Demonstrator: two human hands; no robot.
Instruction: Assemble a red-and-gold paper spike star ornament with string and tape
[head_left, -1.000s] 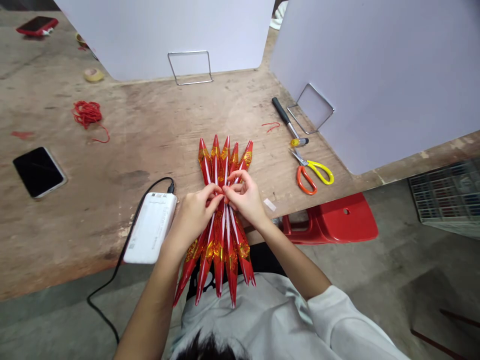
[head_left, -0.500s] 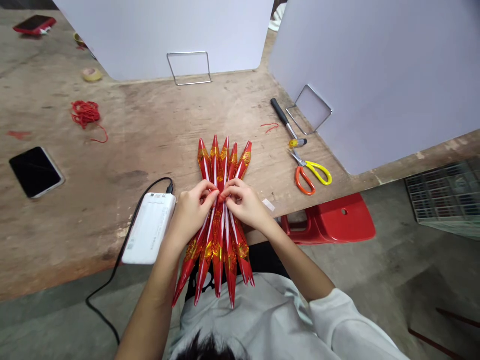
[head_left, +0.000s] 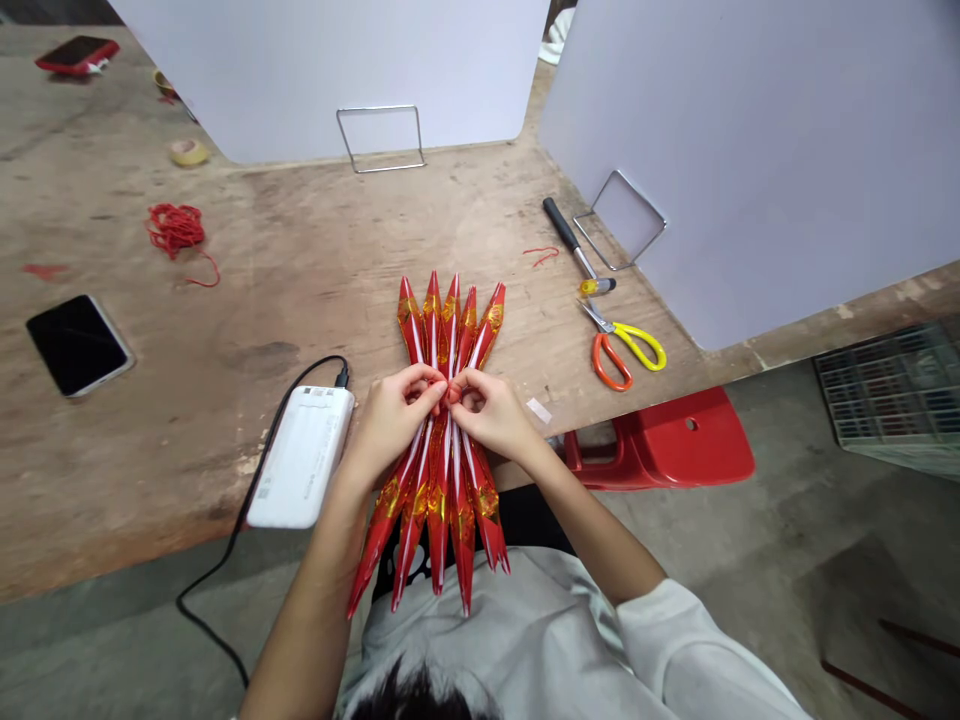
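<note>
A bundle of long, pointed strips of red and gold foil [head_left: 439, 505] lies on the wooden workbench [head_left: 247, 300], fanned at both ends and gathered at its waist. My left hand [head_left: 390, 425] and my right hand [head_left: 487, 415] meet at that waist, with fingertips pinching the foil from either side. My fingers hide the gathered middle, so I cannot tell whether any thread is there. A white power bank [head_left: 301, 456] lies just left of my left hand, its black cable running off the bench edge.
Red string [head_left: 175, 228], a black phone [head_left: 77, 345] and tape [head_left: 188, 152] lie left. Orange-and-yellow scissors [head_left: 622, 350] and a black-handled tool [head_left: 570, 240] lie right. White boards [head_left: 750, 150] in wire stands rise behind. A red plastic stool [head_left: 675, 440] stands below the bench.
My hands have drawn closer together and sit slightly lower on the bundle, with fingertips meeting at its waist. The foil strips look more tightly gathered there.
</note>
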